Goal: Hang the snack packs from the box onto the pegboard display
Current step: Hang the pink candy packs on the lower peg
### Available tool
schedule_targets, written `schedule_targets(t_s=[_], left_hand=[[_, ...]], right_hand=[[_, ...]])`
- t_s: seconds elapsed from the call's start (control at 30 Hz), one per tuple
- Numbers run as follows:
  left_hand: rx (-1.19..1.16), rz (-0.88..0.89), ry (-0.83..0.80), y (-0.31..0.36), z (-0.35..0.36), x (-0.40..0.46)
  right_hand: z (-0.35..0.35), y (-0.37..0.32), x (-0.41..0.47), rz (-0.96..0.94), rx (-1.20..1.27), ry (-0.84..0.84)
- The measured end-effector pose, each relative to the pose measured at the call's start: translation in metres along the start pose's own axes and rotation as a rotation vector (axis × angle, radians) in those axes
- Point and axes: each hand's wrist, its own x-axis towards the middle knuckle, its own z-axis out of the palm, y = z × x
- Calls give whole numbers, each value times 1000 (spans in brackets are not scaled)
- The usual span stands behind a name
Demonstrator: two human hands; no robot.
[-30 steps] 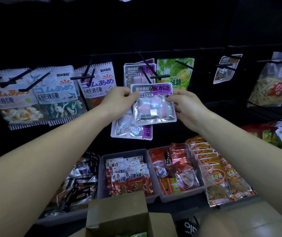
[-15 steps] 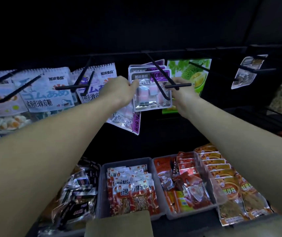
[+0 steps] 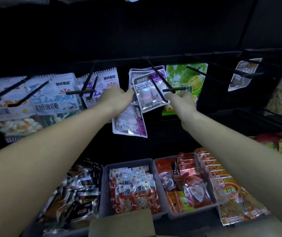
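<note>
Both hands grip a purple pack (image 3: 149, 94) on the peg (image 3: 157, 88): left hand (image 3: 118, 100) its left edge, right hand (image 3: 179, 100) its right. A green pack (image 3: 189, 77) hangs just right of the peg

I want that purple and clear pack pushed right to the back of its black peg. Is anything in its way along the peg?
Yes. More purple-labelled packs already hang behind the clear purple-labelled candy pack on the black peg, so it can slide only up against them. Left hand and right hand flank the pack.
</note>
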Motion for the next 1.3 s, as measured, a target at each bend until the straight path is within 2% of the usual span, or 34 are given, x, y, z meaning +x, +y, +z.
schedule_targets(t_s=[0.13,0.23,0.3,0.37,0.43,0.57,0.7,0.9,1.3], left_hand=[[-70,-17,-41,-11,0,-44],[-181,-1,-67,-21,3,-74],[-289,1,-70,-24,6,-90],[-362,12,-56,-24,8,-104],[-402,26,-35,-21,9,-114],[-429,52,-25,-12,5,-122],[-399,55,-51,2,4,-121],[-362,156,-42,24,0,-122],[-299,140,-19,31,5,-104]], right_hand=[[-11,21,-46,58,-9,-86],[-16,30,-80,237,84,-320],[-21,36,-101,291,83,-525],[-24,40,-116,297,111,-631],[-28,41,-123,269,185,-588],[-40,33,-119,184,313,-380],[-55,16,-115,53,357,-275],[-60,-3,-111,-57,345,-184],[-60,-2,-96,-36,318,-135]])
